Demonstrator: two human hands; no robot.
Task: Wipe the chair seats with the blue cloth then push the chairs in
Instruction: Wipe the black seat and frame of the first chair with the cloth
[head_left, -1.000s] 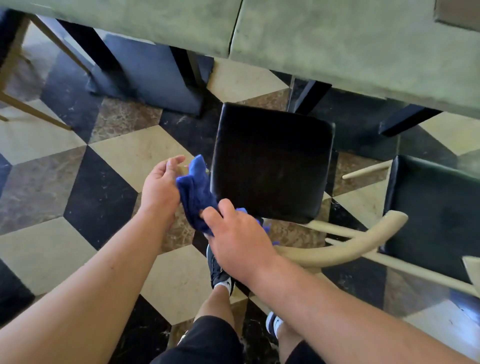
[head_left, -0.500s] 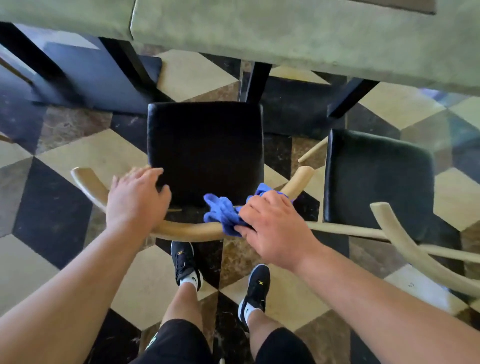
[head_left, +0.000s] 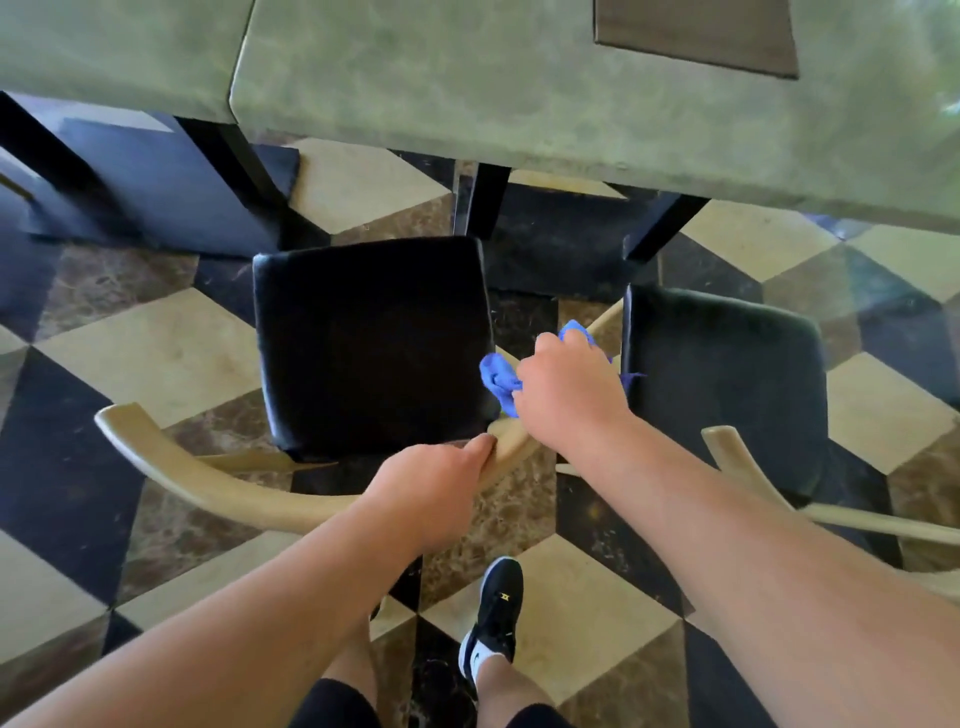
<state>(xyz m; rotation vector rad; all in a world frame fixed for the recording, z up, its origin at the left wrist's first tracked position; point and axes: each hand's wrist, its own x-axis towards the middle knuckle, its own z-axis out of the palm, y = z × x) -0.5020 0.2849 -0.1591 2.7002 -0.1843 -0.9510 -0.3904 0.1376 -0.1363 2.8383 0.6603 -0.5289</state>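
A chair with a black padded seat (head_left: 371, 343) and a curved pale wooden backrest (head_left: 218, 480) stands in front of me, its front edge near the table. My left hand (head_left: 431, 491) grips the middle of that backrest. My right hand (head_left: 566, 389) holds the crumpled blue cloth (head_left: 496, 379) against the right end of the same backrest, beside the seat's right edge. A second black seat (head_left: 727, 374) with its own wooden backrest (head_left: 737, 457) stands to the right.
A green stone-look table (head_left: 519, 98) spans the top, on dark legs (head_left: 485, 208). A dark block base (head_left: 156, 192) sits under its left part. The floor is checkered in cream, brown and black tiles (head_left: 156, 353). My feet in black shoes (head_left: 496, 618) stand behind the chair.
My left hand slid right along the backrest to its middle and closed round it. My right hand with the cloth moved to the backrest's right end. The view shifted slightly.
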